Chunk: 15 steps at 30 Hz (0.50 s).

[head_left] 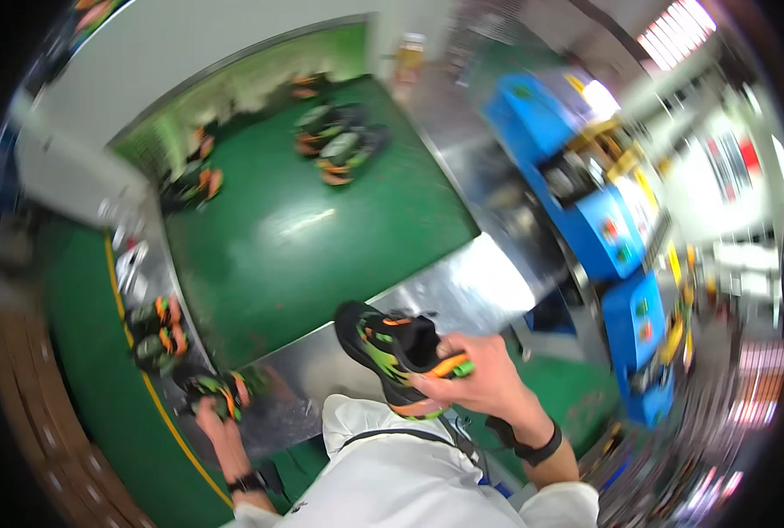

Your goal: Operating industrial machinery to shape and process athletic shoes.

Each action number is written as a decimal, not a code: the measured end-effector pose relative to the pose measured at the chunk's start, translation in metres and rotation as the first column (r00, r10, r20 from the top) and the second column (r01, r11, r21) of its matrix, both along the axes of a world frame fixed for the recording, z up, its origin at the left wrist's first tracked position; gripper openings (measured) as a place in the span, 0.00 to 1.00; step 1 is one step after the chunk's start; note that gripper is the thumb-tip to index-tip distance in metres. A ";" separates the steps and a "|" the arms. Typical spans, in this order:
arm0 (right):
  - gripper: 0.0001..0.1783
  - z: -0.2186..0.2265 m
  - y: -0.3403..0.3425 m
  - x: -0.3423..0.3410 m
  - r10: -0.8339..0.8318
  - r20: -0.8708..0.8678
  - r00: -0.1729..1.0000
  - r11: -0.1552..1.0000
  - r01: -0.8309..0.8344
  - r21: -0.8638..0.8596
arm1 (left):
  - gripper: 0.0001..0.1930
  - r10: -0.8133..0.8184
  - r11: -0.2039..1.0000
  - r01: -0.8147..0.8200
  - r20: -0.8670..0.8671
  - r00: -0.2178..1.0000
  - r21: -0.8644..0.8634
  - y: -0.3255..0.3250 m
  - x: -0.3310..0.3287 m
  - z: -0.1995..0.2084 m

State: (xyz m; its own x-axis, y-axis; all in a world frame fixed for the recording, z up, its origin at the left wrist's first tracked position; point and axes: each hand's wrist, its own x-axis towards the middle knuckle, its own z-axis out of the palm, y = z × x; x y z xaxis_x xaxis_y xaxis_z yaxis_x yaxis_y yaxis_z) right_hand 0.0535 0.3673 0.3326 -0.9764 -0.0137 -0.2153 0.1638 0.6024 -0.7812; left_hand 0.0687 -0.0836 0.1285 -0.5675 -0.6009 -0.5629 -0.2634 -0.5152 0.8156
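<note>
My right hand (484,377) grips a black sneaker (381,352) with green and orange patches by its heel. The sneaker is raised in front of my body, its toe pointing left and its opening facing up. Low on the left, my left hand (211,421) is closed on a similar sneaker (205,387) at the end of the metal ledge. My left fingers are partly hidden by that shoe. Just beyond it, another pair of sneakers (159,348) sits on the same left-hand ledge.
A green surface (260,264) framed by metal ledges (308,387) lies ahead, with several sneakers (343,154) toward its far side. Blue machines (607,229) with coloured buttons stand on the right. Cardboard boxes (40,396) are stacked at the left, past a yellow floor line (176,427).
</note>
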 end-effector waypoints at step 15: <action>0.20 0.027 0.015 0.289 -0.838 -0.432 0.333 0.514 0.749 -0.419 | 0.33 -0.857 -0.219 0.950 -0.422 -0.296 -0.222 0.335 -0.003 0.166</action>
